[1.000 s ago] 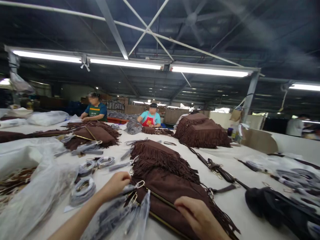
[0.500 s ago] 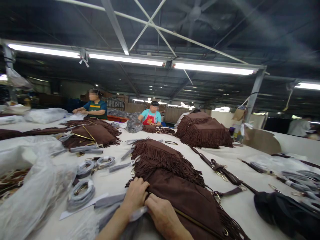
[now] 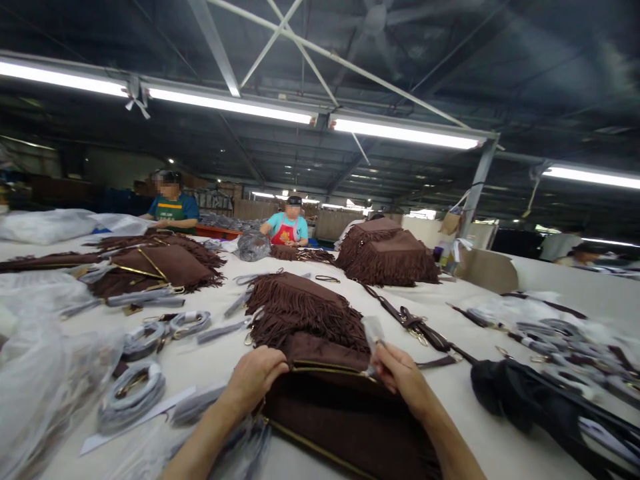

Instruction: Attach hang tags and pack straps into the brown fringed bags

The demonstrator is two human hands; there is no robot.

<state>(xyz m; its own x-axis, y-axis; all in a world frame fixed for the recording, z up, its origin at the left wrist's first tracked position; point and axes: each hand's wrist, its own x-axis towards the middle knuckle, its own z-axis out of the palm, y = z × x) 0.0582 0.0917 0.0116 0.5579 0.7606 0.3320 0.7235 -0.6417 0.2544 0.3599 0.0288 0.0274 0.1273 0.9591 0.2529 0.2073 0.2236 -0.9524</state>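
A dark brown fringed bag (image 3: 345, 420) lies in front of me, its gold zipper parted and its dark inside showing. My left hand (image 3: 257, 377) is closed on the left end of the bag's opening, fingers over the edge. At the right end of the zipper, my right hand (image 3: 400, 373) is closed, with a strip of clear plastic wrap (image 3: 374, 333) sticking up from its fingers; its fingertips are partly hidden. Just beyond the open bag lies another brown fringed bag (image 3: 305, 303).
Coiled, wrapped straps (image 3: 133, 393) lie left, near plastic bags (image 3: 30, 373). A brown strap with clasps (image 3: 410, 320) and a black item (image 3: 540, 407) are right. Stacked fringed bags (image 3: 387, 253) stand farther back. Two co-workers (image 3: 287, 227) (image 3: 173, 207) work across the table (image 3: 225, 373).
The bag's zipper was closed and now gapes open. My right hand has moved right along it, from beside my left hand to the far end. The view has turned slightly right.
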